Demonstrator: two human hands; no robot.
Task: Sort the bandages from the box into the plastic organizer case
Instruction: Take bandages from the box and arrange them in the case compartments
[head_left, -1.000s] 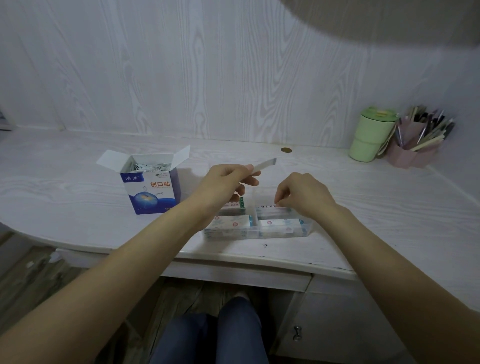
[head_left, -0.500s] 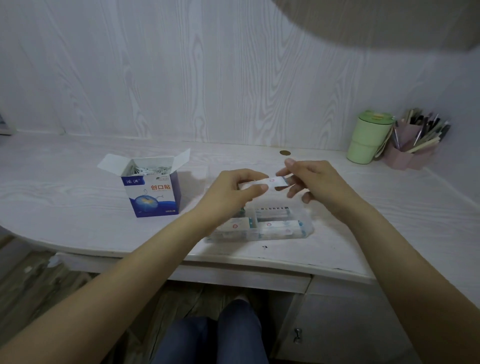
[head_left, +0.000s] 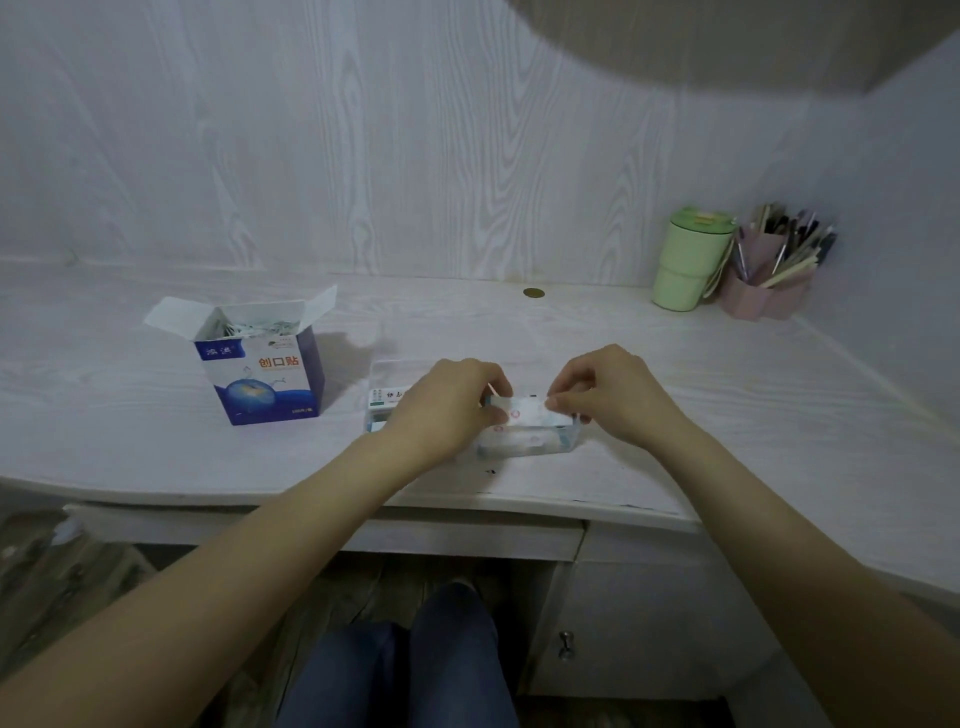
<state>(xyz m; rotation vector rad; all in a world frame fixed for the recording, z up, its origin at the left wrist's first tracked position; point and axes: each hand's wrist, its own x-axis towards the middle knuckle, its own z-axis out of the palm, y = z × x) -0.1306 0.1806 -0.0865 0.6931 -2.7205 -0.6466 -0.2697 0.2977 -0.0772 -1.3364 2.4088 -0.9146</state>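
Both hands are holding one wrapped bandage (head_left: 524, 413) stretched between them, directly above the right half of the clear plastic organizer case (head_left: 550, 441), which is sitting on the table (head_left: 675, 415) near its front edge. The left hand (head_left: 447, 402) is pinching the strip's left end in a narrow grip between thumb and fingertips, and the right hand (head_left: 608, 395) is pinching the right end the same way. The bandage is lying with its long axis left to right, roughly in line with the case's long compartments, and it is hanging just above the bandages already stacked there; whether it is touching them cannot be told. So the coming move looks like a short drop straight down, with neither hand nearer than the other, since each is holding one end. The strip probably needs to stay parallel to the compartment walls to settle flat. The open box (head_left: 265, 364), with more bandages showing inside, is standing well to the left, on the left hand's side.
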